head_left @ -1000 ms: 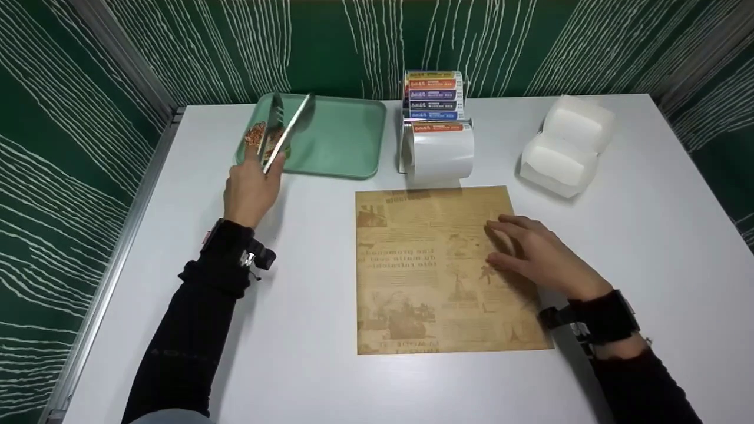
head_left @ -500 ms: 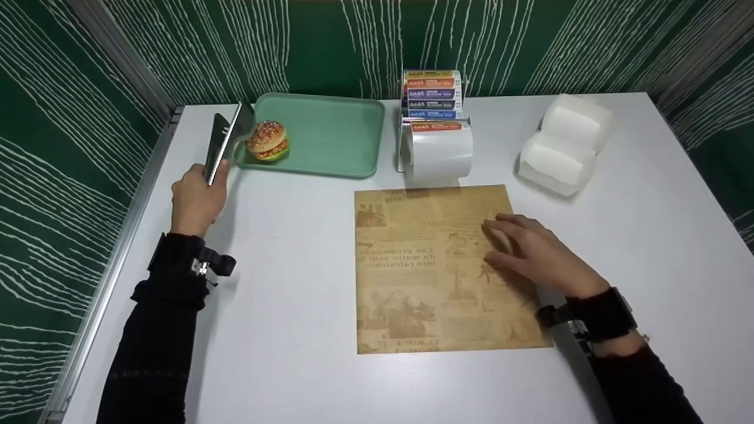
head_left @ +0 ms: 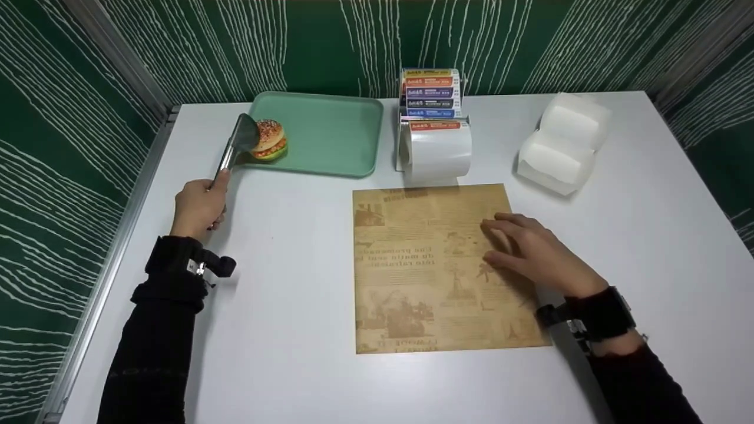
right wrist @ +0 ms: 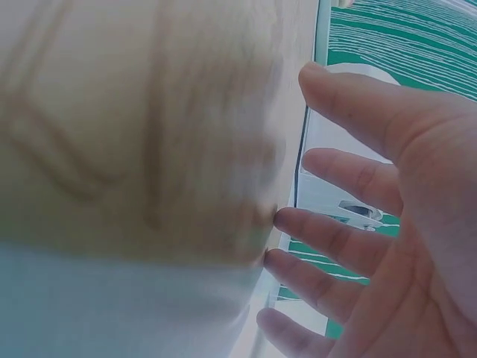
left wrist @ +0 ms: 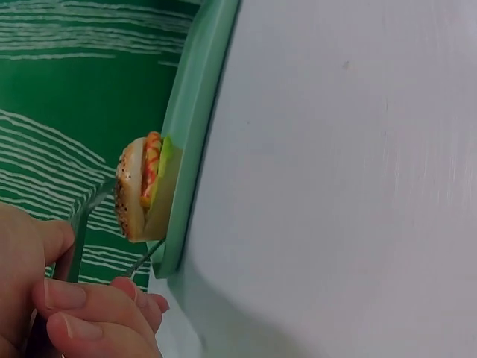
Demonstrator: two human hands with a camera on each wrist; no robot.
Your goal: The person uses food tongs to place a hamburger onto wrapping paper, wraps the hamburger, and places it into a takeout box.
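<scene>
My left hand (head_left: 203, 200) grips a pair of metal tongs (head_left: 231, 150) by the handle end. The tongs' tips reach a small sesame burger (head_left: 269, 139) that sits in the near left corner of a mint green tray (head_left: 333, 132). In the left wrist view the tongs (left wrist: 80, 220) show one arm on each side of the burger (left wrist: 141, 190) at the tray's rim (left wrist: 195, 142); whether they squeeze it is unclear. My right hand (head_left: 521, 244) rests open, fingers (right wrist: 335, 239) spread, on a brown printed paper sheet (head_left: 424, 271).
A white roll on a holder (head_left: 437, 150) stands behind the paper, with a stack of coloured boxes (head_left: 431, 93) behind it. An open white clamshell box (head_left: 564, 144) sits at the back right. Green patterned walls close in the white table (head_left: 294, 330).
My left hand moved left and back from over the tray, then lowered the tongs so their tips now meet the burger's left side. The right hand has stayed on the paper.
</scene>
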